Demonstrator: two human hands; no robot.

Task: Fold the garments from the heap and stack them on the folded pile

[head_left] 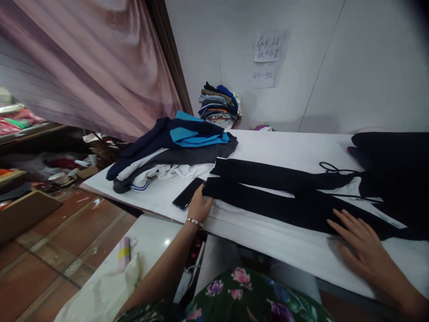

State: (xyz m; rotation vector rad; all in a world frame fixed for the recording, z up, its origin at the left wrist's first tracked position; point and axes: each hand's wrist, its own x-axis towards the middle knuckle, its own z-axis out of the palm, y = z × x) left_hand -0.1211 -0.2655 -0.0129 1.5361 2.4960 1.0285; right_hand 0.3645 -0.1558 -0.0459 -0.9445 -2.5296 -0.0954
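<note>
A black garment [268, 201] lies spread on the white-covered table, its two long narrow parts pointing left. A thin black cord [330, 167] loops out near its wider right side. My left hand [200, 205], with a bracelet at the wrist, is at the end of the nearer narrow part, its fingers closed on the edge. Beside that hand lies a black phone [189, 193]. My right hand [357, 237] rests palm down on the near edge of the garment, fingers stretched apart.
Loose clothes [174, 143] in navy, blue, grey and white are heaped at the left. Behind them stands a folded stack [219, 105]. More dark cloth [395, 156] lies at the right. A lower white surface [154, 232] holds a plastic bag [107, 286].
</note>
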